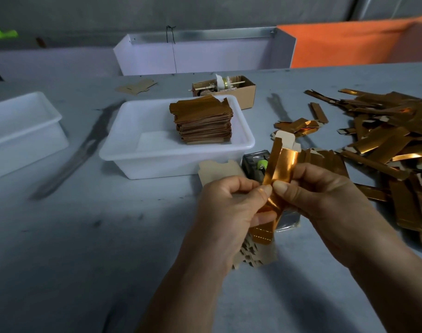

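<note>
1. The left hand (231, 207) and the right hand (325, 195) are close together above the grey worktop (85, 236), thumbs almost touching.
2. Both hands pinch a shiny gold foil-faced cardboard carton blank (280, 171). It stands nearly upright between them, with its plain brown flaps at the top.
3. Below the left hand, a small stack of brown-backed blanks (253, 257) lies on the worktop.
4. Behind the hands, a white plastic tub (176, 162) holds a neat stack of gold blanks (202, 123) in its right rear part.
5. A loose heap of gold blanks (385, 145) spreads over the worktop to the right.
6. A second white plastic tub (25, 121) stands well to the left.
7. A small brown cardboard box (247, 94) sits just behind the first tub.
</note>
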A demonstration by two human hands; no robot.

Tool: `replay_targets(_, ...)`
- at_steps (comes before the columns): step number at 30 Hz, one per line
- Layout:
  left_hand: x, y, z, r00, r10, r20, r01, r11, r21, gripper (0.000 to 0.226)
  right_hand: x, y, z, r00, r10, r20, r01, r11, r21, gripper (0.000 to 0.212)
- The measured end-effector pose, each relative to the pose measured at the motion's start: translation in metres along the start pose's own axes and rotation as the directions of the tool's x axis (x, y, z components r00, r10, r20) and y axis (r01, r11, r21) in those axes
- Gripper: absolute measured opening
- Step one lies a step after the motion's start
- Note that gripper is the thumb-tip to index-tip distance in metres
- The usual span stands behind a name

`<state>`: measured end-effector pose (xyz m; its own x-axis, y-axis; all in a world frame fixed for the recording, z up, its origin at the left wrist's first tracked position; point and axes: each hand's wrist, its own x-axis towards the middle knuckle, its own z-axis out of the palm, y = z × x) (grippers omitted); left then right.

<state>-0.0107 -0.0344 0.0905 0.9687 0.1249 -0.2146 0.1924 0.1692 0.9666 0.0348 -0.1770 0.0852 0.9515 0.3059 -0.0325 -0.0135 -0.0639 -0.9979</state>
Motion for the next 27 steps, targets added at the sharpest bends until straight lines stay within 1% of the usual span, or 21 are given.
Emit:
replay_targets(2,0.001,0.002,-0.001,1.000,-0.015,-0.006,0.015,1.000,0.026,0.015,-0.001,-0.001,-0.001,1.000,0.001,0.010,-0.001,1.000,-0.024,0.023)
replay_targets(4,0.000,0.000,0.000,0.999,-0.015,-0.035,0.018,0.996,0.091,0.013,-0.003,-0.001,0.000,0.999,0.013,0.048,-0.013,1.000,0.000,0.027)
replay_targets(6,-0.001,-0.003,0.002,0.998,0.006,-0.063,0.005,0.984,0.177,0.009,-0.005,-0.001,0.002,0.996,0.026,0.087,-0.027,1.000,0.009,0.027)
replay_targets(8,-0.002,-0.006,0.002,0.997,0.016,-0.081,0.001,0.978,0.208,0.010,-0.006,-0.001,0.003,0.993,0.044,0.106,-0.048,0.998,0.032,0.026)
replay_targets(11,-0.002,-0.009,0.000,0.997,-0.021,-0.070,0.035,0.979,0.201,0.016,-0.006,0.001,0.001,0.985,0.115,0.125,-0.129,0.986,0.109,0.025)
replay_targets(13,-0.002,-0.009,-0.001,0.999,-0.047,-0.014,0.048,0.980,0.194,0.020,-0.004,0.003,-0.001,0.979,0.166,0.121,-0.184,0.971,0.156,0.023)
replay_targets(16,-0.002,-0.009,-0.003,0.996,-0.064,0.059,0.052,0.981,0.186,0.022,-0.002,0.007,-0.005,0.974,0.201,0.108,-0.220,0.950,0.220,0.021)
replay_targets(18,-0.001,-0.008,-0.006,0.996,-0.070,0.061,0.058,0.982,0.177,0.020,-0.001,0.010,-0.007,0.970,0.219,0.105,-0.239,0.936,0.257,0.021)
replay_targets(20,-0.001,-0.007,-0.008,0.997,-0.051,0.052,0.042,0.987,0.158,0.014,0.001,0.013,-0.008,0.968,0.227,0.104,-0.248,0.926,0.286,0.019)
replay_targets(21,-0.001,-0.007,-0.009,0.998,-0.042,0.047,0.033,0.983,0.181,0.015,0.002,0.014,-0.009,0.967,0.237,0.099,-0.255,0.920,0.296,0.018)
replay_targets(23,0.001,-0.012,-0.012,1.000,-0.010,-0.002,0.010,0.962,0.271,0.019,0.005,0.017,-0.011,0.962,0.266,0.069,-0.274,0.908,0.318,0.017)
replay_targets(25,0.005,-0.020,-0.017,0.987,0.083,-0.137,-0.018,0.908,0.418,0.017,0.008,0.019,-0.014,0.954,0.297,0.037,-0.292,0.896,0.335,0.016)
replay_targets(26,0.008,-0.025,-0.021,0.964,0.159,-0.213,-0.015,0.833,0.553,0.017,0.011,0.020,-0.017,0.950,0.311,0.026,-0.301,0.889,0.345,0.016)
replay_targets(27,0.010,-0.030,-0.024,0.931,0.246,-0.270,0.017,0.709,0.705,0.021,0.015,0.019,-0.021,0.948,0.319,0.014,-0.302,0.882,0.362,0.015)
